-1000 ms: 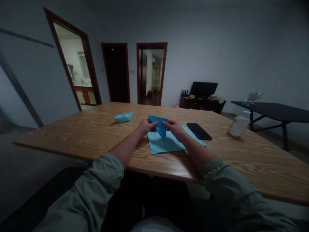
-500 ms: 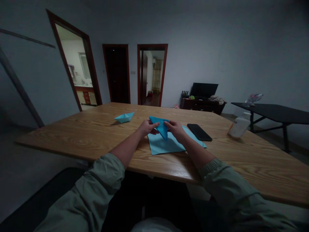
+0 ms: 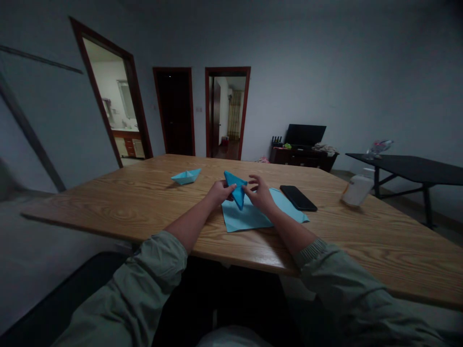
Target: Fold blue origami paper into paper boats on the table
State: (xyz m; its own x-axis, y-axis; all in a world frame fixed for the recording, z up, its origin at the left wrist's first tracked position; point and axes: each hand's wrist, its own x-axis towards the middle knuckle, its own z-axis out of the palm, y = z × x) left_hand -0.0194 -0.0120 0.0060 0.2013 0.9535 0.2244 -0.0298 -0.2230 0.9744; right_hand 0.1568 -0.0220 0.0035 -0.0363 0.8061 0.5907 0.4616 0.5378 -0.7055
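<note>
First, note what the view withholds: your left hand (image 3: 220, 193) covers the left part of the folded blue paper (image 3: 237, 192), and the dim light makes its layers and inner folds hard to read. Your grey-green sleeves (image 3: 144, 279) run out of the frame at the bottom. The folded paper forms a narrow triangle with its tip pointing down, held in the air just above the light blue paper sheet (image 3: 246, 218), which lies flat on the wooden table (image 3: 108, 207). Your left hand pinches the paper's left side between fingers and thumb. Your right hand (image 3: 259, 194) stands open with the fingers spread and curled, right beside the paper; you cannot tell whether any fingertip touches it. That hand also hides part of the sheet's far edge. Bare wood lies between the sheet and the near table edge, which your forearms cross. To the left, toward the far edge, sits a blue paper boat (image 3: 185, 176). To the right, a black smartphone (image 3: 298, 198) lies just beside the sheet's corner, with a white plastic bottle (image 3: 357, 190) well beyond it
</note>
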